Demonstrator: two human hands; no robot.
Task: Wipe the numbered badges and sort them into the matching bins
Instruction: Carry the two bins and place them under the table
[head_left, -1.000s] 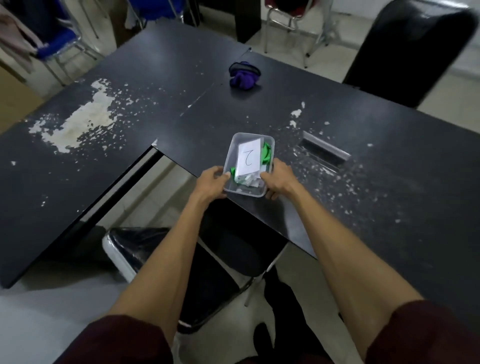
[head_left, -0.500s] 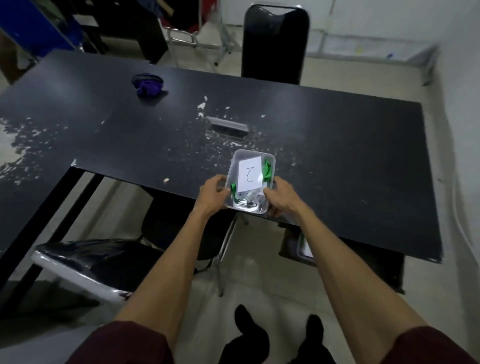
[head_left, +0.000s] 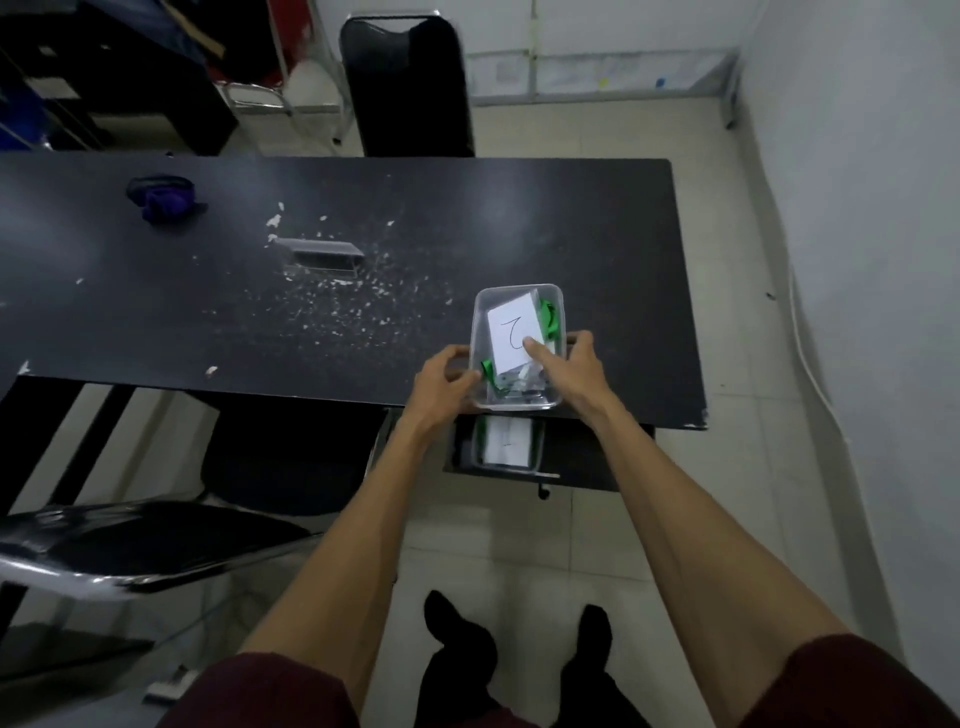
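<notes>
Right now my left hand (head_left: 441, 384) grips the near left corner of a clear rectangular plastic bin (head_left: 519, 295), fingers curled against its left wall. My right hand (head_left: 571, 374) grips the opposite side: the thumb reaches over the right wall and presses on a white paper slip with a handwritten number (head_left: 509, 332) that lies inside, while the other fingers wrap the outside of that wall. Under and beside the slip I see green lanyards (head_left: 548, 314), and a jumble of pale badges (head_left: 519, 382) fills the near end, too small to read.

The bin sits at the near edge of the black bench with a chipped, speckled top (head_left: 519, 223), toward its right end; I cannot tell whether its base rests fully on the surface.

Just below that edge, on a dark shelf under the bench (head_left: 582, 467), is a second clear bin with white paper inside (head_left: 506, 441).

Far to the left on the bench lies a crumpled purple cloth (head_left: 166, 200), well apart from the bin, with a rectangular cable slot (head_left: 324, 254) between them. A black chair (head_left: 410, 83) stands at the far side, and another black seat (head_left: 135, 545) is near left.
</notes>
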